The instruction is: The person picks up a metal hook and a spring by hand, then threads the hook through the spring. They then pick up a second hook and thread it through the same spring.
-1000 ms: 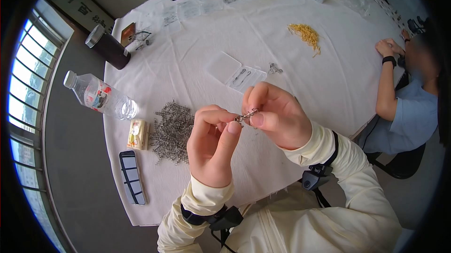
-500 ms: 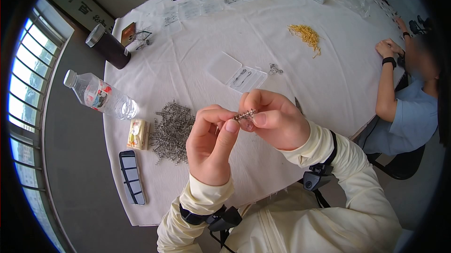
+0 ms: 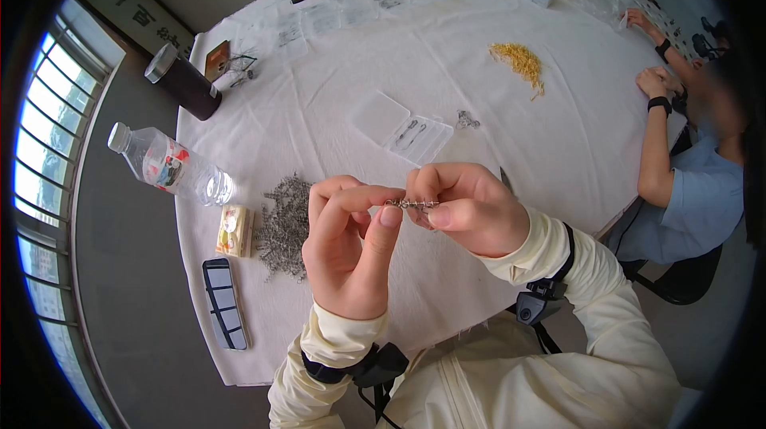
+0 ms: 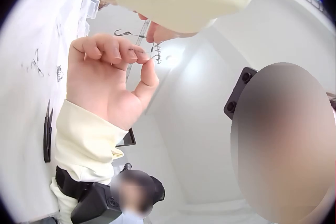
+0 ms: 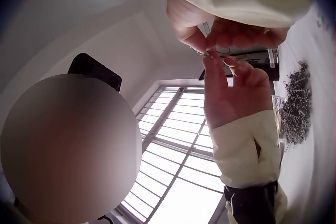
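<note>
My left hand [image 3: 347, 249] and right hand [image 3: 479, 210] meet at the fingertips over the near part of the table. Between them they pinch a small metal coil spring [image 3: 413, 204], lying roughly level in the head view. In the left wrist view the coil shows as a ridged spiral [image 4: 158, 53] by the thumb tip, and a dark fish hook [image 4: 123, 33] juts out beside the fingers. The fingertips hide where hook and coil come together. Left of my left hand lies a heap of small metal springs [image 3: 283, 226], partly covered by that hand.
Ahead lies an open clear plastic box [image 3: 423, 142] with hooks inside, a small hook cluster [image 3: 467, 119] beside it. A yellow pile [image 3: 523, 66] sits farther off. A bottle [image 3: 171, 162], tissue pack [image 3: 234, 231] and phone [image 3: 226, 303] line the left edge. Another person [image 3: 686, 166] sits right.
Both hands have come slightly lower, the left one also a little leftward. The spring has turned from slanting up to the right to nearly level.
</note>
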`<state>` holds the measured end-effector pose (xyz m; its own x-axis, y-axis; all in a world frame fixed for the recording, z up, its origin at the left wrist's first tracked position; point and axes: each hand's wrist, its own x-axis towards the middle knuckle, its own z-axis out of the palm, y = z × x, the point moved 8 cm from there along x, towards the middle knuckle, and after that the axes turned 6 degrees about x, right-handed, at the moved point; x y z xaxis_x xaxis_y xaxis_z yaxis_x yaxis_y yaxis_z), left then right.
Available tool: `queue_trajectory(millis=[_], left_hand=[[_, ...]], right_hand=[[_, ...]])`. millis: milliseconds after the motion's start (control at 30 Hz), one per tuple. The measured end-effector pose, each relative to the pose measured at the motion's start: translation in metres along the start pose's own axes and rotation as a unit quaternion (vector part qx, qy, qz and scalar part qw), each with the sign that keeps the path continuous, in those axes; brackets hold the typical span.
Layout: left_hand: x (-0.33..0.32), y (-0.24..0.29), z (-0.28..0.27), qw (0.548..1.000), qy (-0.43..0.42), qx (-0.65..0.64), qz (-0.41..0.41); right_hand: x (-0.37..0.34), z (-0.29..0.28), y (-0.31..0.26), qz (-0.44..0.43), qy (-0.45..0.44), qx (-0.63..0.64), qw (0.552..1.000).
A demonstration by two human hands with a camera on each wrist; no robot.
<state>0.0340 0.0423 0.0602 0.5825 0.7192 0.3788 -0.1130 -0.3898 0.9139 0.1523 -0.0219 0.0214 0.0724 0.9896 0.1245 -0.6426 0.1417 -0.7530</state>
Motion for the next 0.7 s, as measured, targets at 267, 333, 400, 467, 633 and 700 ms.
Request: queue_trajectory(millis=[267, 333, 400, 467, 633, 700], left_hand=[[0.004, -0.005, 0.003, 0.999, -0.038, -0.006, -0.028], [0.005, -0.005, 0.006, 0.997, -0.071, -0.012, -0.034], [0.006, -0.008, 0.005, 0.996, -0.076, -0.024, -0.029], [0.007, -0.009, 0.004, 0.996, -0.082, -0.036, -0.023], [0.009, -0.006, 0.004, 0.995, -0.094, -0.015, -0.005], [0.009, -0.007, 0.005, 0.995, -0.097, -0.015, -0.006]], right_hand=[[0.0, 0.003, 0.005, 0.038, 0.0, -0.02, 0.999], [0.0, 0.001, 0.007, 0.047, -0.005, -0.006, 0.999], [0.001, 0.001, 0.009, 0.056, -0.01, 0.008, 0.998], [0.001, 0.0, 0.011, 0.071, 0.003, 0.019, 0.997], [0.002, 0.001, 0.01, 0.066, -0.014, 0.044, 0.997], [0.001, 0.001, 0.01, 0.067, -0.016, 0.045, 0.997]])
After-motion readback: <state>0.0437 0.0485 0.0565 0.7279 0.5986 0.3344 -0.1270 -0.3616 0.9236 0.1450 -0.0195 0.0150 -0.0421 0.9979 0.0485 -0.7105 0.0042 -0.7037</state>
